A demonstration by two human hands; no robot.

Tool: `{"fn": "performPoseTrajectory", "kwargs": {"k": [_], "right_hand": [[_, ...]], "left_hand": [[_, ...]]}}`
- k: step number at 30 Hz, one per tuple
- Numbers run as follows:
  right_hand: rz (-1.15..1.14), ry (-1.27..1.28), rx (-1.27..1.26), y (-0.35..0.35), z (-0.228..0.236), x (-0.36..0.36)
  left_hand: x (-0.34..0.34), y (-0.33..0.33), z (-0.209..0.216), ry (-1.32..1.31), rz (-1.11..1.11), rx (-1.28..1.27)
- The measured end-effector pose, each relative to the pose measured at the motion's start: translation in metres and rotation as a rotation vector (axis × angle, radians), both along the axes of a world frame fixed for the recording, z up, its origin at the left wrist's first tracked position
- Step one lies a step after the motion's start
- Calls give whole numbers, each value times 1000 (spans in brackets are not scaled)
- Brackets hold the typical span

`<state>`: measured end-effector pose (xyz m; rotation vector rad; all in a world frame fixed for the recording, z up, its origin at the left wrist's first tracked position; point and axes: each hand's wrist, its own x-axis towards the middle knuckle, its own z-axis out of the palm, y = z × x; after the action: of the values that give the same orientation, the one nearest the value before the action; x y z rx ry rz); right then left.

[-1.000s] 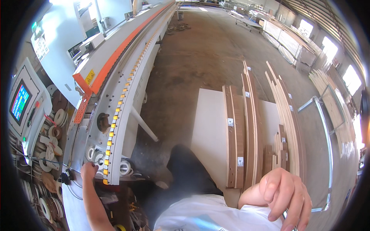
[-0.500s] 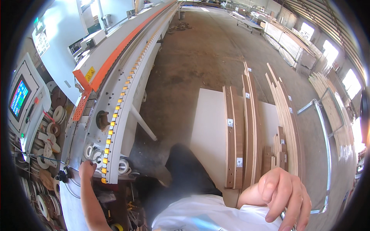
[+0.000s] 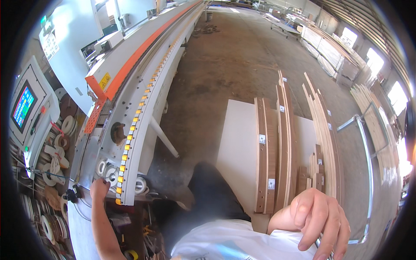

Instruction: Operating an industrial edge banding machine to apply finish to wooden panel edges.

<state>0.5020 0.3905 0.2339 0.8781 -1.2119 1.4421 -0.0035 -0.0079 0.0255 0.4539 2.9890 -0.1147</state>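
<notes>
At the near end of a long edge-banding machine point(image 3: 130, 115), my left hand point(image 3: 99, 188) is closed beside several white rolls of edge banding point(image 3: 112, 174). The fingers curl away from view, so what they hold, if anything, is hidden. A row of yellow rollers point(image 3: 125, 157) runs along the rail just right of it. My right hand point(image 3: 314, 219) is raised at the lower right, by my white shirt. Its fingers are bent downward, and a sliver of something shiny shows under them, too small to name.
On the right, stacks of drilled brown strips point(image 3: 261, 151) and long panels point(image 3: 284, 143) lie over a pale board point(image 3: 232, 143). A metal frame point(image 3: 366, 160) stands beyond them. A control panel point(image 3: 24, 104) and shelved banding rolls point(image 3: 50, 225) are at the left. A slanted white leg point(image 3: 164, 138) juts out under the machine.
The view has shifted slightly, so the machine and the strips appear a little farther right. Both hands keep nearly the same pose and place.
</notes>
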Motion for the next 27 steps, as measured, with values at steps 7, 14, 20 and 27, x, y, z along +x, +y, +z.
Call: {"fn": "performPoseTrajectory", "kwargs": {"k": [7, 14, 20, 27], "right_hand": [[75, 63, -137, -14, -31, -15], [390, -129, -71, 9, -67, -41], [325, -167, -228, -10, -78, -49], [404, -129, -157, 10, -80, -34]], "left_hand": [[-15, -1, -11, 184, -51, 192], [96, 22, 30, 270, -79, 1321], [221, 64, 39, -106, -685, 904], [205, 15, -168, -262, -411, 254]]}}
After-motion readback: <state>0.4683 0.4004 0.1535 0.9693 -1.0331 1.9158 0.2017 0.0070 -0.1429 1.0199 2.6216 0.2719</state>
